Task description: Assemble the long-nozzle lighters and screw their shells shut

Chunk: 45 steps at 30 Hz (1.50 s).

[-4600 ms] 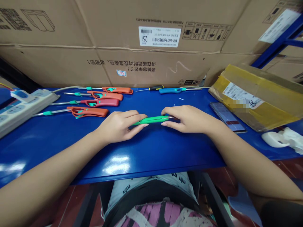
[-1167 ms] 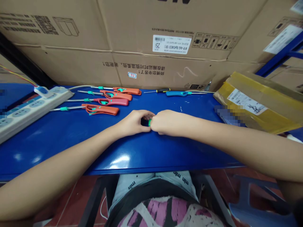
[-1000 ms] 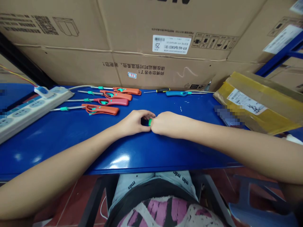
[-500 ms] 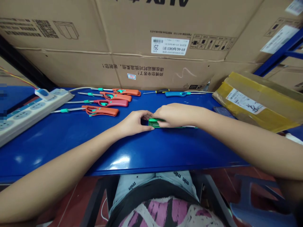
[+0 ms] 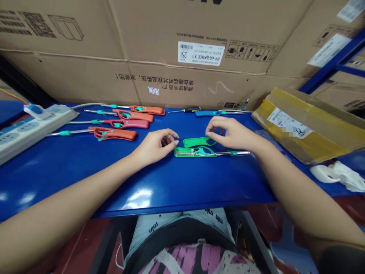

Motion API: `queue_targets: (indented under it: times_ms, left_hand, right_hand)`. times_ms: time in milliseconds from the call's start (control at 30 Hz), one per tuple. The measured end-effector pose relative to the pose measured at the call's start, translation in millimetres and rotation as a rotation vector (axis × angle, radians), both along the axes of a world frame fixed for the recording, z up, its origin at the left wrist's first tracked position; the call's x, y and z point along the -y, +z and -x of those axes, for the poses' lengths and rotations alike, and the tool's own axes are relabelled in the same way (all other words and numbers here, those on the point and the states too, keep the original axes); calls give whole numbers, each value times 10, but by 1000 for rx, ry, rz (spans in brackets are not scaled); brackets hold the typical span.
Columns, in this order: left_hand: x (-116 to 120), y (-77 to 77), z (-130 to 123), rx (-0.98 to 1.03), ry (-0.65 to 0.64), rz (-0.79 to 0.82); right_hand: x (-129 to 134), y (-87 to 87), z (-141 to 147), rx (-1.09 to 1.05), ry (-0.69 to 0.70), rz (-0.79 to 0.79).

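Note:
An opened green lighter [image 5: 185, 152] with a long metal tube lies on the blue table, its tube pointing right. The inner parts show in its half of the handle. Just behind it rests the loose green handle cover [image 5: 194, 142]. My left hand [image 5: 158, 144] is beside the left ends of both pieces, fingers curved and apart, holding nothing. Over the cover's right end is my right hand [image 5: 228, 131], thumb and fingers bent with a gap between them; whether it still touches the cover is hard to tell.
Several orange and red lighters [image 5: 114, 133] lie at the left beside a white power strip [image 5: 37, 125]. Along the back are a yellow-black screwdriver [image 5: 190, 109] and a blue lighter [image 5: 209, 113]. A taped carton [image 5: 322, 121] stands right, near a white roll [image 5: 325, 173]. Large cardboard [image 5: 159, 72] backs the table.
The green cover has come off the lighter and now lies behind it. My right hand has moved right and away from the lighter, uncovering its inside. My left hand has drawn slightly left.

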State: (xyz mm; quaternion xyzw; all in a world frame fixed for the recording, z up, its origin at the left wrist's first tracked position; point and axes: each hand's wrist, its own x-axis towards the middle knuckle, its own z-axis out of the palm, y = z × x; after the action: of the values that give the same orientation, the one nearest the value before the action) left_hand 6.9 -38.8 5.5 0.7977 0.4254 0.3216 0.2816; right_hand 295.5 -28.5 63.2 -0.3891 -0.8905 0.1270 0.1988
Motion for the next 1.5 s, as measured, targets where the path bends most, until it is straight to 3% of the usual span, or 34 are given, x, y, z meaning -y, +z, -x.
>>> queue_targets:
  times_ms: [133, 233, 467, 800, 1500]
  left_hand:
    - [53, 40, -32, -95, -138, -145]
    - [83, 59, -49, -178, -215, -210]
    - [48, 31, -44, -199, -242, -185]
    - [34, 42, -37, -165, -230, -118]
    - [-15, 5, -31, -148, -242, -89]
  right_hand:
    - [96, 115, -315, 186, -33, 430]
    - [88, 86, -412, 256, -6, 577]
    - [89, 22, -371, 303, 12, 543]
    - [105, 29, -325, 330, -120, 536]
    - [132, 29, -296, 318, -37, 440]
